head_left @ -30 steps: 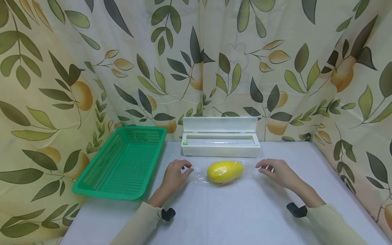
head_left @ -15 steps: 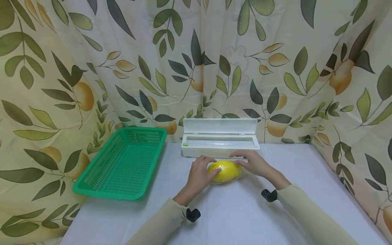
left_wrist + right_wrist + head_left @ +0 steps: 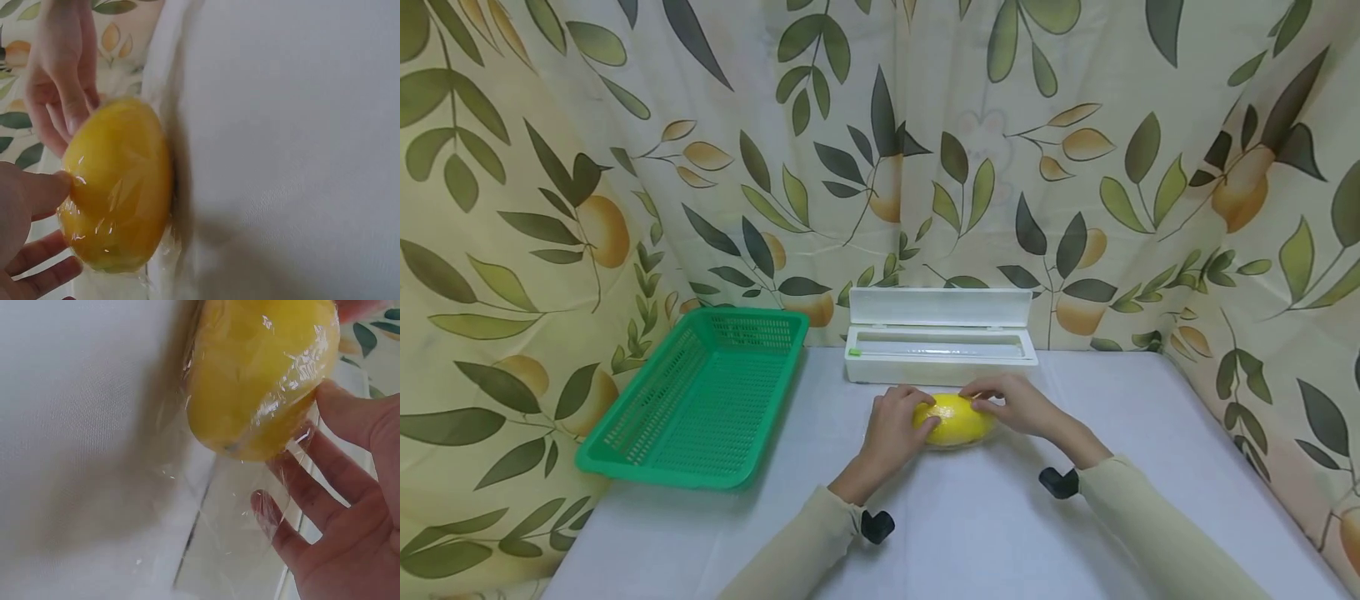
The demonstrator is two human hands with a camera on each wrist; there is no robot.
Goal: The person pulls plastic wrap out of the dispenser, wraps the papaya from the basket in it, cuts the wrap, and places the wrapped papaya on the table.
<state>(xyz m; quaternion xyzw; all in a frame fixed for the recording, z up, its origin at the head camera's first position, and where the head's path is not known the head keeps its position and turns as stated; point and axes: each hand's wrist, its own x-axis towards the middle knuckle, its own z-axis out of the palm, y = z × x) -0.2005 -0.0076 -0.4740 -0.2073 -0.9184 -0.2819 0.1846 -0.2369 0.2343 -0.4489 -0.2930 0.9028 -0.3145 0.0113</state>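
A yellow oval fruit (image 3: 958,419) wrapped in clear cling film lies on the table, glossy with creases in the wrap. My left hand (image 3: 891,423) holds its left end, with the thumb on the near side and the fingers over the far side. At the other end, my right hand (image 3: 1018,404) has its thumb against the fruit and its fingers behind it. In the right wrist view loose cling film (image 3: 228,506) spreads from the fruit's end and overlaps the fingertips (image 3: 265,506).
Just behind the fruit stands a white cling film dispenser (image 3: 940,371) with its lid raised and a roll inside. A green plastic basket (image 3: 741,471) sits to the left. A leaf-patterned curtain (image 3: 958,167) surrounds the white-covered table (image 3: 970,533).
Both hands have come inward from either side of the fruit and now hold its two ends. During the last half second they have barely shifted.
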